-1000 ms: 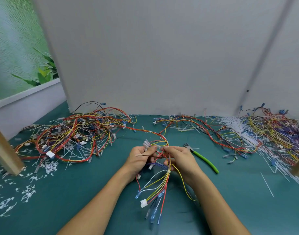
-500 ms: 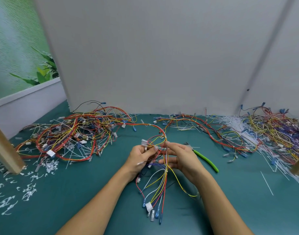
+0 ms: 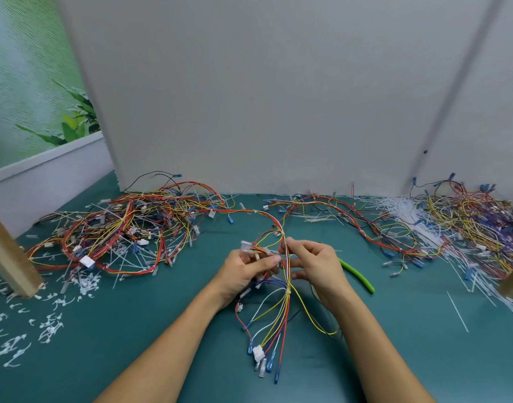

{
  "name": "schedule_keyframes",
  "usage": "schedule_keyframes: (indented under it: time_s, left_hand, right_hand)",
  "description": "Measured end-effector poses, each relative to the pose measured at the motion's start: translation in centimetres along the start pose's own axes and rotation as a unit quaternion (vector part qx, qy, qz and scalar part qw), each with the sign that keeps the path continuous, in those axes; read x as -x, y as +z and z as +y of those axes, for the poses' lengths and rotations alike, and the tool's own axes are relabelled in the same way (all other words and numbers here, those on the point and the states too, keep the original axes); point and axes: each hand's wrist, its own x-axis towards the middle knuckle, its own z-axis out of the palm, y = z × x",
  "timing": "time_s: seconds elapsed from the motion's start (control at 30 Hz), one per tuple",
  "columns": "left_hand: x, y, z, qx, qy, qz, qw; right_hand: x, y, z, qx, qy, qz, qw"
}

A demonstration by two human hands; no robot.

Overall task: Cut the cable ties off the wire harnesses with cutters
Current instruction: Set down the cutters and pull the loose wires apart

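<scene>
A tangled heap of harnesses (image 3: 118,228) in red, yellow and black lies at ten o'clock from the hands. A second heap (image 3: 467,219), with more yellow and purple, lies at two o'clock, with a fan of straight white cable ties (image 3: 400,207) beside it. The cutters (image 3: 357,276) lie on the table at three o'clock, just beside the right hand (image 3: 316,266), which hides all but a glossy green handle. Curled white tie offcuts (image 3: 49,330) are scattered at eight o'clock, near a bare wooden post (image 3: 8,257). In the middle the wire harness (image 3: 281,309) hangs between both hands. The left hand (image 3: 243,271) curls round a clump of thin wires and clear plastic connectors, and the right pinches the bundle between thumb and forefinger. A small white cable tie (image 3: 288,292) cinches the wires below the hands, and their blue-capped ends trail toward six o'clock. The table (image 3: 424,344) has a smooth teal top; plain grey partition panels (image 3: 264,97) stand behind it, with green leaves (image 3: 75,123) at eleven o'clock.
</scene>
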Motion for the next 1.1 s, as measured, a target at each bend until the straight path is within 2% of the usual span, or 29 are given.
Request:
schedule_keyframes:
  time_s: [0.37,0.67,0.73,0.83,0.93,1.0,1.1]
  left_hand:
    - [0.14,0.23,0.43,0.007,-0.005,0.007,1.0]
    - [0.18,0.07,0.61,0.029,-0.025,0.007,0.999]
    - [0.12,-0.01,0.73,0.048,-0.025,0.021,0.998]
    - [-0.17,-0.26,0.82,0.089,-0.04,0.084,0.992]
    - [-0.5,-0.54,0.81,0.146,-0.047,0.133,0.979]
    - [-0.65,-0.61,0.77,0.158,-0.04,0.141,0.976]
    - [-0.67,-0.47,0.71,0.16,-0.034,0.139,0.977]
  right_hand:
    - [-0.17,0.07,0.37,0.013,-0.021,0.021,0.999]
    - [-0.24,0.2,0.54,0.0,-0.003,0.015,1.0]
    - [-0.24,0.02,0.49,-0.007,0.004,0.0,1.0]
    - [-0.21,-0.16,0.48,-0.013,0.025,-0.06,0.998]
    - [-0.1,-0.28,0.67,0.03,0.045,-0.125,0.991]
    - [-0.07,-0.29,0.74,0.05,0.047,-0.15,0.986]
    - [-0.02,-0.29,0.67,0.039,0.038,-0.144,0.988]
